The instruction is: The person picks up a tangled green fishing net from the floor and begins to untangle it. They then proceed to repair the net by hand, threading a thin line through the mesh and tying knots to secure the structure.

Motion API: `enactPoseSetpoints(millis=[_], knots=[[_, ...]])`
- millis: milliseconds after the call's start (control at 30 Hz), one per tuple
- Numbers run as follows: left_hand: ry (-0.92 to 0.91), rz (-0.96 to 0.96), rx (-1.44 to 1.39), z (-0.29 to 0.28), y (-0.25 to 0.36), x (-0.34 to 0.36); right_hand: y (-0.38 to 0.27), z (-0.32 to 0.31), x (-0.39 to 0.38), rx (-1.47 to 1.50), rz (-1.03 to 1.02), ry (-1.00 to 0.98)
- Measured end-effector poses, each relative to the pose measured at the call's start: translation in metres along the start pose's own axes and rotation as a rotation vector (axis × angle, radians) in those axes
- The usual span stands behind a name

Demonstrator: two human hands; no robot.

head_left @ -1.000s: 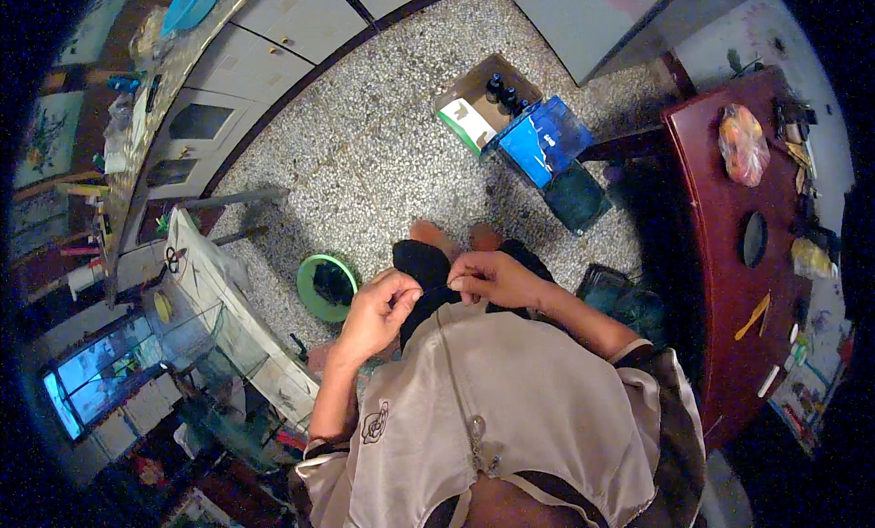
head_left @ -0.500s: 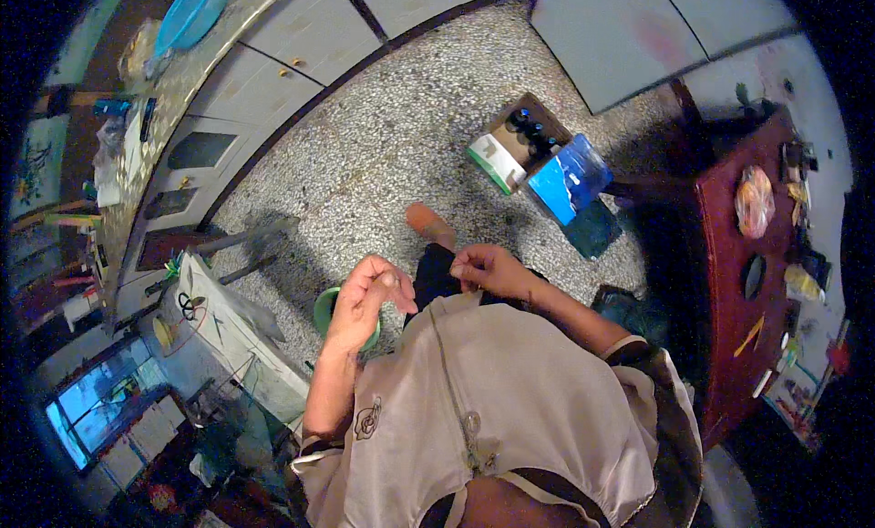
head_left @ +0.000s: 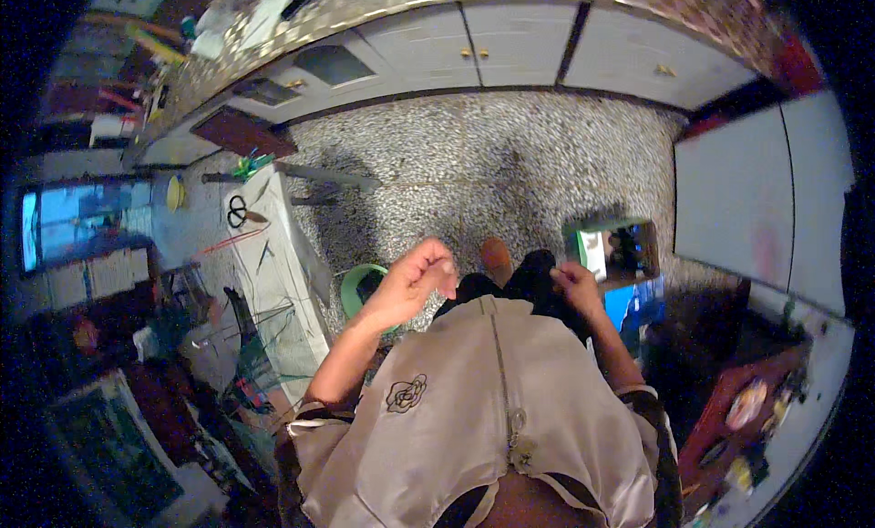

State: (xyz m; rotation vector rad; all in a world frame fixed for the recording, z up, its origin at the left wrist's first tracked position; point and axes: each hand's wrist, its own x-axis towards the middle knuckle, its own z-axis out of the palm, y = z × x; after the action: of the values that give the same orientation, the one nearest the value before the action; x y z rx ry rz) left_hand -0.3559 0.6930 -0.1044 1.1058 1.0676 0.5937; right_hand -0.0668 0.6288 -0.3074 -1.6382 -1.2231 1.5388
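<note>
In front of my belly, my left hand (head_left: 417, 280) is raised with its fingers curled in toward the thumb. Whatever may be in that pinch is too small to tell. Just beyond it, lower down, a light green bucket (head_left: 350, 295) with something dark inside stands on the floor. My right hand (head_left: 578, 286) is out to the right above my dark trousers, its fingers bent together; I cannot make out anything in them. It appears nearest to an open carton (head_left: 592, 251) holding dark bottles.
Left of me, a white-covered bench (head_left: 296, 295) carries scissors (head_left: 239, 212) and thin cords or sticks. Grey cabinets (head_left: 419, 49) run along the far side. A blue package (head_left: 633, 305) lies by the carton, near a dark red table (head_left: 743, 400) at right.
My view has swung to the left, so the bench and cabinets sit more centrally. My hands have moved farther apart, the right one outward to the right.
</note>
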Motion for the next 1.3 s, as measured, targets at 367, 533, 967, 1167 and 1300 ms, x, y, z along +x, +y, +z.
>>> enactPoseSetpoints(millis=[367,533,967,1167,1300], knots=[[0.122,-0.03,0.063,-0.052,0.014,0.033,0.02,-0.077,0.131,-0.46,0.047,0.022],[0.165,0.01,0.049,-0.072,0.037,0.089,-0.04,-0.062,0.223,-0.395,-0.167,0.009],[0.439,0.102,-0.065,-0.123,0.085,0.185,-0.359,0.066,0.291,0.125,-0.01,-1.147],[0.586,-0.015,-0.179,-0.165,0.075,0.187,-0.357,0.11,0.335,0.013,-0.019,-1.245],[0.614,0.041,-0.092,-0.211,0.068,0.196,-0.364,0.143,0.368,-0.087,-0.037,-1.195]])
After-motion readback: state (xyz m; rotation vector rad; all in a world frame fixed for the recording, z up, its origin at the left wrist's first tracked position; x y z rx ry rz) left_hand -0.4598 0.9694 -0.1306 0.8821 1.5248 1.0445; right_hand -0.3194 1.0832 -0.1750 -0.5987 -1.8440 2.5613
